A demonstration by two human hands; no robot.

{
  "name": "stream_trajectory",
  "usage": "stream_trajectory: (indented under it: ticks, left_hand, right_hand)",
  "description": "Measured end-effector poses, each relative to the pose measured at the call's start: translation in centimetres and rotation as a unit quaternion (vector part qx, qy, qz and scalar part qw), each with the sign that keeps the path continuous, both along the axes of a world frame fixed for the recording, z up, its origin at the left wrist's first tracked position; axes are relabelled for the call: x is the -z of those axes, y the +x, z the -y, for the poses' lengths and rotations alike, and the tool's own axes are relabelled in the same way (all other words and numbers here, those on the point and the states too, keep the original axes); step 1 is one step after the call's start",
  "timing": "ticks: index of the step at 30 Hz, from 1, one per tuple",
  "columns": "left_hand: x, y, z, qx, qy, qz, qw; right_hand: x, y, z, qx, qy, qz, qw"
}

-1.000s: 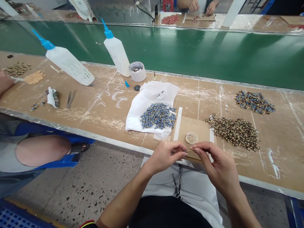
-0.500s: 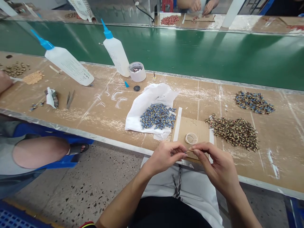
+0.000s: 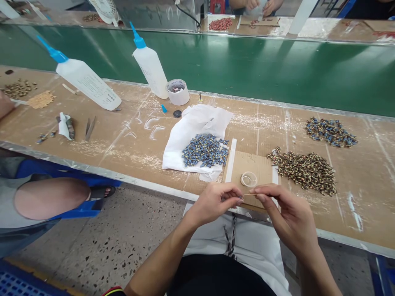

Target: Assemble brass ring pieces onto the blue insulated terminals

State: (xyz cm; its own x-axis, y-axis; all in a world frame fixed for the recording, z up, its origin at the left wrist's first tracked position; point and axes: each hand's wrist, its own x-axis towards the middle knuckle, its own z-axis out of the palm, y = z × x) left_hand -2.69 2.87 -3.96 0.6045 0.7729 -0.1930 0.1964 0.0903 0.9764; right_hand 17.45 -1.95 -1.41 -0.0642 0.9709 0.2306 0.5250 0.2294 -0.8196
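Note:
My left hand [image 3: 219, 201] is closed in a pinch at the table's front edge, on something too small and hidden to make out. Opposite it, my right hand [image 3: 285, 211] pinches a thin wooden stick [image 3: 249, 194], which points left towards the left fingertips. Just beyond the fingers, a small clear round dish [image 3: 248, 179] sits on a cardboard piece [image 3: 247, 162] with white tape along its sides. Left of that, a heap of small blue-and-brass parts [image 3: 205, 151] rests on white paper [image 3: 175, 142]. A heap of small brass-coloured parts [image 3: 305, 170] lies to the right.
Another blue-and-brass heap [image 3: 331, 131] lies farther right. Two white bottles with blue nozzles [image 3: 151, 72] and a tape roll [image 3: 178, 92] stand towards the back left. Tweezers [image 3: 90, 129] lie near a neighbour's hand [image 3: 5, 105]. A green conveyor belt [image 3: 247, 70] runs behind.
My right hand has shifted slightly right, away from the left fingertips, and more of the stick shows between the hands. My left hand stays about where it was.

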Motion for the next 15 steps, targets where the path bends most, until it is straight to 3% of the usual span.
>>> stream_trajectory:
  ticks: [5, 11, 15]
  left_hand:
    - [-0.1, 0.0, 0.0, -0.001, -0.006, 0.003, 1.000]
    - [-0.1, -0.2, -0.2, 0.000, 0.012, -0.007, 1.000]
    - [0.0, -0.3, -0.3, 0.005, 0.002, -0.014, 1.000]
  right_hand:
    - [0.7, 0.4, -1.1, 0.062, 0.047, -0.005, 0.997]
    - [1.7, -0.5, -1.9, 0.036, 0.050, 0.057, 0.996]
    - [1.7, 0.8, -1.3, 0.097, 0.051, 0.051, 0.993]
